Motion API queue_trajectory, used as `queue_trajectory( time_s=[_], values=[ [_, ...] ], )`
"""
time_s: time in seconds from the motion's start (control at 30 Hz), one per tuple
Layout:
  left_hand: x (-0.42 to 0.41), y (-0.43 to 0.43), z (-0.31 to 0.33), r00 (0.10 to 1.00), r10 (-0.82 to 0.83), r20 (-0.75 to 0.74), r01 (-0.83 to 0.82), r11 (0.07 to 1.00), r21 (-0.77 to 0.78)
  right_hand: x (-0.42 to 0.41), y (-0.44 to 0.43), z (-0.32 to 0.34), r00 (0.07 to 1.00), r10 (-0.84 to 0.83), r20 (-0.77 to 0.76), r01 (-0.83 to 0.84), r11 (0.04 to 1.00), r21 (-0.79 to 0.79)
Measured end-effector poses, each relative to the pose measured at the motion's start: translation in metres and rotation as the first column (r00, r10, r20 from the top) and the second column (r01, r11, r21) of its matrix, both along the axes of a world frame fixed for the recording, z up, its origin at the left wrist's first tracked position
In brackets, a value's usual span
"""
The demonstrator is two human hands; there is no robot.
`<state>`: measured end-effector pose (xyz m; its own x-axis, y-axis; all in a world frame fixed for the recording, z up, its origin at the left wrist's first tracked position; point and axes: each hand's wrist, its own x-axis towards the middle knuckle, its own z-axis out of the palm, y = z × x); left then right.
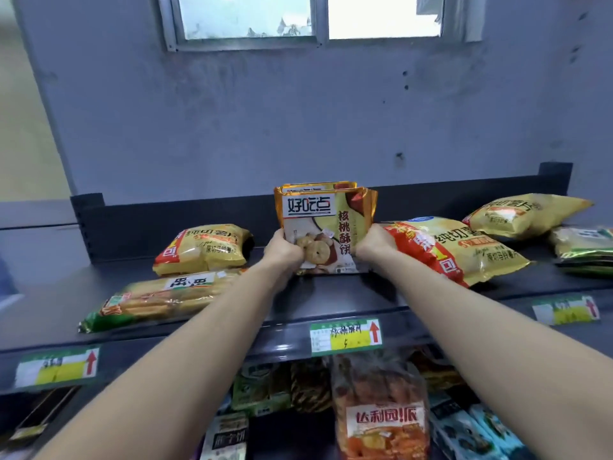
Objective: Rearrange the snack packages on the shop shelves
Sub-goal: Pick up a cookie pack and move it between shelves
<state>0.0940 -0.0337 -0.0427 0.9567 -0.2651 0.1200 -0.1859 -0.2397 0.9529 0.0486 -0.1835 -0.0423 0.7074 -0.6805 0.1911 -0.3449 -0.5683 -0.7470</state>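
Yellow chip bags lie on the dark top shelf [331,293]: one [202,249] at left above a long biscuit pack [162,298], a big one [454,250] just right of the cookie packs [323,227]. Those stand upright mid-shelf, gripped at their lower sides by the left hand [286,249] and right hand [373,242], both arms outstretched, fingers curled round them

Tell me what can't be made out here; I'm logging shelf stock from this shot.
- Head view: cookie packs behind the front one, hidden by it; count unclear.
- Price tag handwriting, too blurred.
- Lower-shelf packages, cut off by the bottom edge and arms.
- Left hand and right hand fingers, behind the packs.
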Motion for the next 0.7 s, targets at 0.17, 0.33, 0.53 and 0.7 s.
queue_trajectory(
  time_s=[0.17, 0.33, 0.53, 0.7],
  values=[
    [0.023, -0.013, 0.003, 0.999, 0.037, -0.005, -0.037, 0.998, -0.047, 0.021, -0.006, -0.002, 0.999, -0.018, -0.04, 0.016, 0.998, -0.058],
    [0.039, -0.02, -0.001, 0.994, 0.107, 0.022, -0.106, 0.994, -0.036, 0.038, -0.008, -0.001, 1.0, 0.02, 0.015, -0.02, 1.0, 0.011],
    [0.039, -0.02, -0.004, 0.991, 0.128, 0.041, -0.128, 0.992, 0.002, 0.038, -0.004, -0.003, 0.995, 0.1, 0.019, -0.101, 0.994, 0.051],
    [0.025, -0.016, 0.002, 0.986, 0.164, 0.028, -0.166, 0.981, 0.097, 0.02, 0.004, 0.001, 0.998, 0.062, -0.018, -0.062, 0.998, -0.016]
  ],
)
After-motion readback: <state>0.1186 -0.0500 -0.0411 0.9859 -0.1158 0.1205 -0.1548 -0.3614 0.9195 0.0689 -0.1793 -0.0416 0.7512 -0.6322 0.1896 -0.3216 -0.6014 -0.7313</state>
